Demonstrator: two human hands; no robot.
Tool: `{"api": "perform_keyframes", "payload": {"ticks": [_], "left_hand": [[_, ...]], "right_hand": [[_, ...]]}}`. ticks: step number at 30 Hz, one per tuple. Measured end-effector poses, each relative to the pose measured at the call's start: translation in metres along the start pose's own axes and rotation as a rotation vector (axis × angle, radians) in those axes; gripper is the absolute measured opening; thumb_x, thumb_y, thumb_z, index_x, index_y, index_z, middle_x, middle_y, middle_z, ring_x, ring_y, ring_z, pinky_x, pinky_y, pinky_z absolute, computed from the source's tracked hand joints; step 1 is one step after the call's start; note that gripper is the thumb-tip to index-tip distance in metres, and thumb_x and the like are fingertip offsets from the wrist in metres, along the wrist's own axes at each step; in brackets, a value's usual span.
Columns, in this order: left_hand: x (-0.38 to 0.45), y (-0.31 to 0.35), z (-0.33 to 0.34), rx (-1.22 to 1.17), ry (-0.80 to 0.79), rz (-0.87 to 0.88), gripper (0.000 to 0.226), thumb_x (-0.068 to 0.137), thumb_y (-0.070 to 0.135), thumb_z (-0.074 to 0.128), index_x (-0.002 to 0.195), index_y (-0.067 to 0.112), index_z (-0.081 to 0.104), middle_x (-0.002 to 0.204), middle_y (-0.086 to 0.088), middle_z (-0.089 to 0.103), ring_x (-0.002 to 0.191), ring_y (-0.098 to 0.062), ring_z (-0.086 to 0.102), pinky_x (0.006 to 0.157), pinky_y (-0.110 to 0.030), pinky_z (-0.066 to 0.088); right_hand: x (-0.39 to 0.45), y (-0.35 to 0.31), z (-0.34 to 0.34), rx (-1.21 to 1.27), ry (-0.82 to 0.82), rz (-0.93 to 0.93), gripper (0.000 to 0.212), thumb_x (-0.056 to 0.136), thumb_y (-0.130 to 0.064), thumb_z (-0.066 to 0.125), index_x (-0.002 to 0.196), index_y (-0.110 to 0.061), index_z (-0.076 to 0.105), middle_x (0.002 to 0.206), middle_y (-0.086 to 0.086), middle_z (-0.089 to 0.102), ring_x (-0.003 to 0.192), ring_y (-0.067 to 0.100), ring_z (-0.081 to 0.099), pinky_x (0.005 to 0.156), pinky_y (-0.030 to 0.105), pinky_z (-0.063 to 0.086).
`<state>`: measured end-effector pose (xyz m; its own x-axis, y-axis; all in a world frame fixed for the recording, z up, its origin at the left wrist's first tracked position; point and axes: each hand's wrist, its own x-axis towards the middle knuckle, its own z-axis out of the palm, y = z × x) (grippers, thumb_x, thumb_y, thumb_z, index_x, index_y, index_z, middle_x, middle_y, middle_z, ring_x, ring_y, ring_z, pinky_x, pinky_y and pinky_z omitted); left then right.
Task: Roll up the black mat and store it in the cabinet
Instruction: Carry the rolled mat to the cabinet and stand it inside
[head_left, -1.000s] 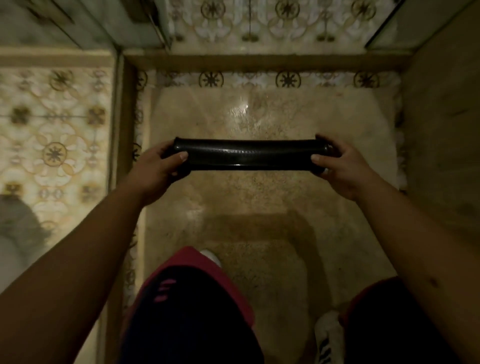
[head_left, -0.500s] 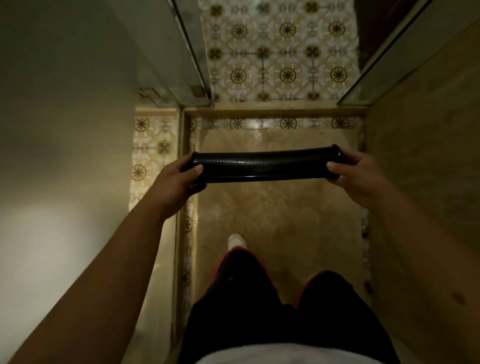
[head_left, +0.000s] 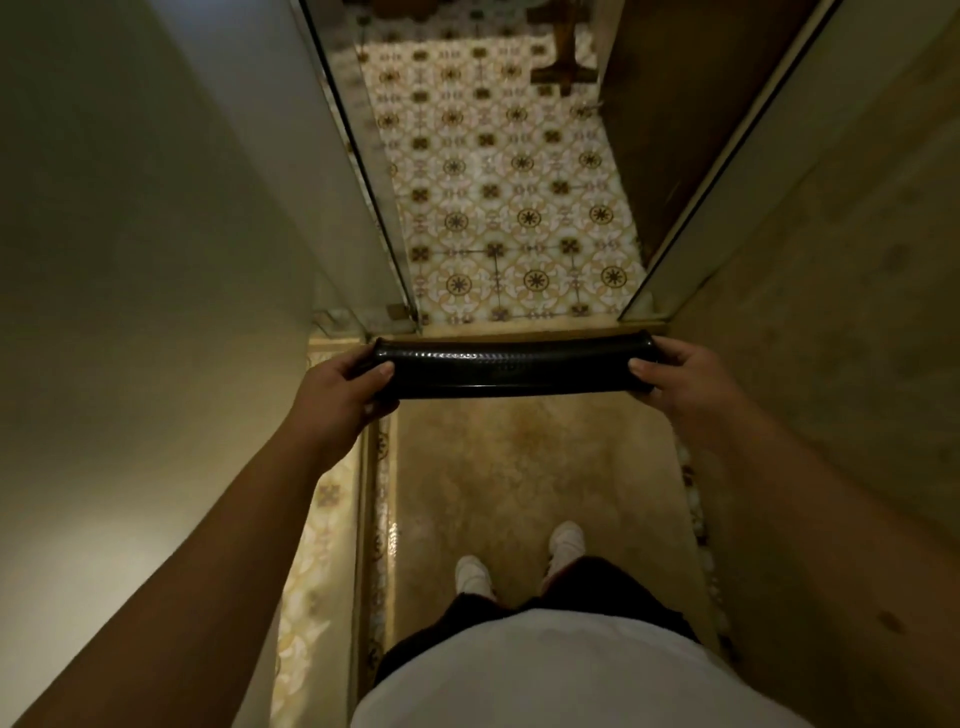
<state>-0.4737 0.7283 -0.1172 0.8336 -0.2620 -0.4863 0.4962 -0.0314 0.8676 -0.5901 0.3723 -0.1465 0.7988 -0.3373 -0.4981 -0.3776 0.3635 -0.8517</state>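
A narrow passage was bounded by a plain wall (head_left: 130, 312) on the left and a rough wall (head_left: 831, 364) on the right. The rolled mat (head_left: 511, 368), held crosswise, nearly spanned the gap. Ahead, past a threshold (head_left: 519, 330), open patterned floor (head_left: 509, 208) was seen between glass panels (head_left: 363, 156).

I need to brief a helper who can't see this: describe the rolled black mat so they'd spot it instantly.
Start at the patterned tile floor beyond the doorway, then drop to its near threshold. There, a dark tube is held level between the left hand and right hand: the rolled black mat, the only glossy, textured black thing among pale surfaces.
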Motion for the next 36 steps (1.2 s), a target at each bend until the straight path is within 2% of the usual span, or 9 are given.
{"api": "perform_keyframes", "payload": {"ticks": [4,11,14,19,23,26,30,34,36], "left_hand": [[-0.006,0.008,0.019,-0.029,-0.010,0.013,0.032,0.092,0.002,0.055,0.123,0.008,0.060,0.111,-0.012,0.062,0.097,-0.025,0.061,0.077,-0.034,0.051],[0.002,0.009,0.062,-0.051,-0.012,0.058,0.030,0.092,0.000,0.054,0.115,0.014,0.065,0.110,-0.009,0.065,0.099,-0.026,0.062,0.079,-0.036,0.051],[0.009,0.009,0.080,-0.047,-0.002,0.088,0.029,0.092,0.002,0.054,0.114,0.016,0.066,0.109,-0.007,0.066,0.098,-0.025,0.062,0.078,-0.035,0.051],[0.026,0.013,0.104,-0.021,0.043,0.123,0.031,0.091,0.005,0.058,0.119,0.018,0.065,0.113,-0.006,0.065,0.101,-0.025,0.062,0.079,-0.035,0.052],[0.044,0.020,0.116,-0.006,0.069,0.146,0.034,0.090,0.006,0.060,0.121,0.020,0.064,0.106,0.001,0.068,0.094,-0.018,0.064,0.074,-0.031,0.053],[0.062,0.028,0.120,0.022,0.090,0.168,0.038,0.089,0.006,0.062,0.124,0.019,0.062,0.108,-0.001,0.067,0.092,-0.017,0.065,0.072,-0.030,0.053],[0.101,0.049,0.120,0.084,0.070,0.205,0.034,0.088,0.008,0.063,0.109,0.034,0.069,0.110,0.002,0.069,0.098,-0.018,0.067,0.077,-0.033,0.055],[0.154,0.077,0.114,0.096,0.077,0.219,0.038,0.088,0.006,0.063,0.094,0.043,0.072,0.092,0.015,0.074,0.087,-0.008,0.070,0.067,-0.022,0.054],[0.183,0.092,0.107,0.101,0.074,0.221,0.035,0.088,0.007,0.064,0.098,0.039,0.071,0.092,0.014,0.074,0.086,-0.007,0.070,0.067,-0.022,0.055]], "right_hand": [[0.001,-0.017,-0.012,-0.007,-0.022,-0.004,0.028,0.085,0.005,0.061,0.107,-0.010,0.066,0.108,0.008,0.065,0.102,0.026,0.062,0.068,0.025,0.057],[0.020,-0.045,-0.053,-0.039,-0.086,-0.025,0.033,0.085,0.003,0.061,0.114,-0.010,0.064,0.116,0.013,0.063,0.108,0.030,0.060,0.078,0.030,0.058],[0.035,-0.059,-0.068,-0.074,-0.102,-0.031,0.035,0.085,0.003,0.061,0.117,-0.010,0.063,0.122,0.016,0.061,0.109,0.032,0.060,0.085,0.037,0.056],[0.058,-0.083,-0.085,-0.067,-0.130,-0.051,0.031,0.083,0.002,0.063,0.106,-0.018,0.068,0.114,0.009,0.065,0.095,0.021,0.068,0.069,0.029,0.058],[0.079,-0.094,-0.092,-0.067,-0.139,-0.064,0.031,0.083,0.000,0.064,0.107,-0.019,0.069,0.111,0.007,0.067,0.091,0.017,0.070,0.068,0.027,0.057],[0.098,-0.100,-0.091,-0.099,-0.111,-0.082,0.039,0.083,-0.001,0.065,0.120,-0.013,0.062,0.115,0.008,0.066,0.100,0.023,0.067,0.077,0.034,0.059],[0.133,-0.117,-0.079,-0.091,-0.090,-0.078,0.035,0.084,0.000,0.065,0.113,-0.018,0.065,0.119,0.009,0.063,0.107,0.027,0.063,0.079,0.033,0.057],[0.176,-0.140,-0.058,-0.134,-0.053,-0.104,0.041,0.083,0.000,0.066,0.122,-0.014,0.061,0.116,0.006,0.063,0.104,0.023,0.063,0.080,0.033,0.058],[0.196,-0.152,-0.045,-0.149,-0.027,-0.115,0.042,0.083,0.000,0.066,0.121,-0.015,0.061,0.115,0.004,0.063,0.103,0.022,0.063,0.079,0.032,0.058]]}}
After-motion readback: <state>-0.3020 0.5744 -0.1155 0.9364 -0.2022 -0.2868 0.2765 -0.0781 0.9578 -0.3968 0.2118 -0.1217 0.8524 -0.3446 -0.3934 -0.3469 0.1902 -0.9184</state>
